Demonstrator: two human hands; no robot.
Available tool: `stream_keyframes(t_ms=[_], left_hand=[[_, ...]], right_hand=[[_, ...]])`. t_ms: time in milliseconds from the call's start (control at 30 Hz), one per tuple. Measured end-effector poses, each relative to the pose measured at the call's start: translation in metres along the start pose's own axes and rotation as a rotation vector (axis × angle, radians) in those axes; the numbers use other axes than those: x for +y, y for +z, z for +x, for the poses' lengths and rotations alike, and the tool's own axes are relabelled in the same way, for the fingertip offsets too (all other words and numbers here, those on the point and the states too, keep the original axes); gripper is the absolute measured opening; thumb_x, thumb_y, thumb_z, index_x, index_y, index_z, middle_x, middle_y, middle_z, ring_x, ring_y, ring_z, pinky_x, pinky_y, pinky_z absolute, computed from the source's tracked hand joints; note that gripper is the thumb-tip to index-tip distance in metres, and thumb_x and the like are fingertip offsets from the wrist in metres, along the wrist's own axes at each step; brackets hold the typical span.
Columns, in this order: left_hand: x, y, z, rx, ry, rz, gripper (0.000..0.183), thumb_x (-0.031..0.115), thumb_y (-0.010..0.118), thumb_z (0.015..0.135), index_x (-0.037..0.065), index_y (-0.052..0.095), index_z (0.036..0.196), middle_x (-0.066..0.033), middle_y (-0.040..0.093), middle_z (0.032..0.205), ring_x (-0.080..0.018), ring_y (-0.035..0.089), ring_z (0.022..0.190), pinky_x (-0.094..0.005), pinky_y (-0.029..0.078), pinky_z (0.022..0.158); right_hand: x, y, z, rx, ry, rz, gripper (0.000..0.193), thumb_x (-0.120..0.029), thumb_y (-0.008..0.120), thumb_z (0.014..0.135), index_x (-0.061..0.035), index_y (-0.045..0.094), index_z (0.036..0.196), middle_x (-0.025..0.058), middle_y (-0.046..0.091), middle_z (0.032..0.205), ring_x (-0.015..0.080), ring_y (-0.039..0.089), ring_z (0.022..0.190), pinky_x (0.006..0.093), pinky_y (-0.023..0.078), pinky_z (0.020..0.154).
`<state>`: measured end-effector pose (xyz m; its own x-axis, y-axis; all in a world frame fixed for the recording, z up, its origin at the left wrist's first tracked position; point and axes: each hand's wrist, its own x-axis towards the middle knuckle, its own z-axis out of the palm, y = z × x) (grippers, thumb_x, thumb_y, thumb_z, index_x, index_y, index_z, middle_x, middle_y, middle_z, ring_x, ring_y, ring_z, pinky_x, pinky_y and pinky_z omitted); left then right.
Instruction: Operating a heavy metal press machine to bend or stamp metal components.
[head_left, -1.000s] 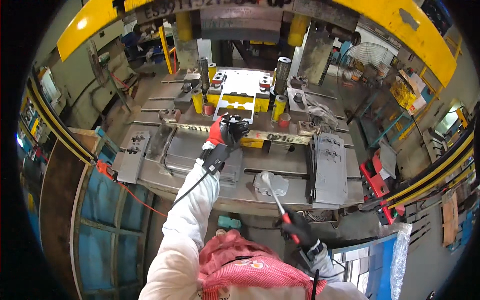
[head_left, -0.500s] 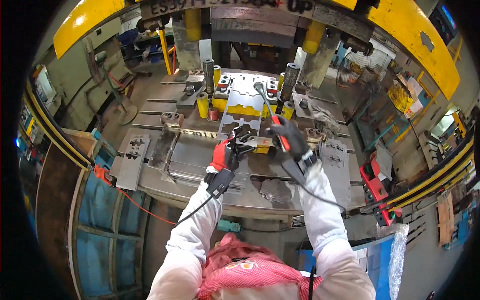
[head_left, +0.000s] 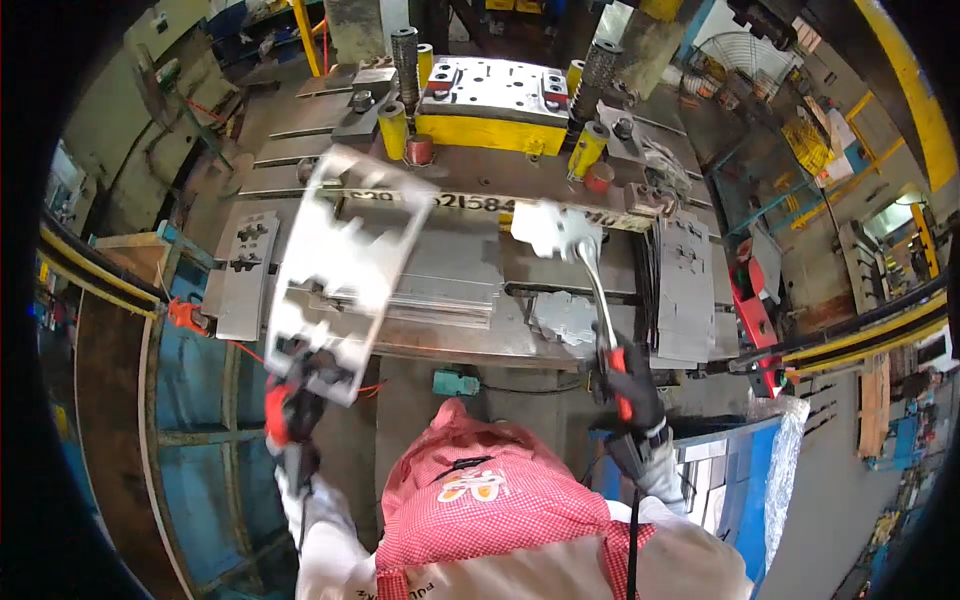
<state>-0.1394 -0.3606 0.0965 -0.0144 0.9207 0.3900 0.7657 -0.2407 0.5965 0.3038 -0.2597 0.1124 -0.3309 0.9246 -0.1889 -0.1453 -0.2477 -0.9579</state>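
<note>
My left hand (head_left: 292,400), in a black and red glove, is closed on the near end of a flat metal sheet (head_left: 345,265) with jagged cut-outs. The sheet is raised and tilted over the left of the press bed, blurred by motion. In a black glove, my right hand (head_left: 638,388) grips a red-handled pick-up tool (head_left: 598,300) with a shiny metal shaft. At the tool's far end is a small notched metal piece (head_left: 548,230), apparently stuck to its head; the contact itself is hidden. Beyond both hands stands the lower die (head_left: 495,90), a bright plate on a yellow base.
Stacked metal sheets (head_left: 440,270) lie mid-bed, and cut sheets (head_left: 685,285) lean at the right. Small notched pieces (head_left: 563,318) are piled near the front edge. A single cut sheet (head_left: 243,285) lies at left. Guide posts (head_left: 405,70) flank the die.
The cut-out sheet has left the die and come up toward me at the left in my left hand. My right hand has drawn back with the tool, now with a notched piece at its end.
</note>
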Motion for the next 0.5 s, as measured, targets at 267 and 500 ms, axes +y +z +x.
stream_keyframes(t_ms=[267, 500], left_hand=[[-0.096, -0.144, -0.132, 0.420, -0.622, 0.006, 0.026, 0.023, 0.049, 0.082, 0.005, 0.059, 0.099, -0.0092, 0.060, 0.089, -0.0211, 0.058, 0.082, -0.0316, 0.046, 0.073], [-0.221, -0.292, -0.148, 1.068, -0.599, -0.266, 0.034, 0.032, 0.044, 0.088, 0.006, 0.055, 0.107, -0.0073, 0.060, 0.097, -0.0192, 0.058, 0.087, -0.0303, 0.046, 0.077]], right_hand=[[0.069, -0.016, -0.035, 0.110, 0.137, 0.062, 0.048, -0.021, 0.053, 0.082, -0.0018, 0.037, 0.123, 0.0122, 0.058, 0.090, 0.0108, 0.051, 0.057, 0.0251, 0.043, 0.051], [0.074, -0.014, -0.031, 0.249, 0.134, -0.046, 0.037, -0.021, 0.055, 0.081, -0.0031, 0.045, 0.111, 0.0043, 0.054, 0.076, 0.0108, 0.050, 0.055, 0.0252, 0.041, 0.049]])
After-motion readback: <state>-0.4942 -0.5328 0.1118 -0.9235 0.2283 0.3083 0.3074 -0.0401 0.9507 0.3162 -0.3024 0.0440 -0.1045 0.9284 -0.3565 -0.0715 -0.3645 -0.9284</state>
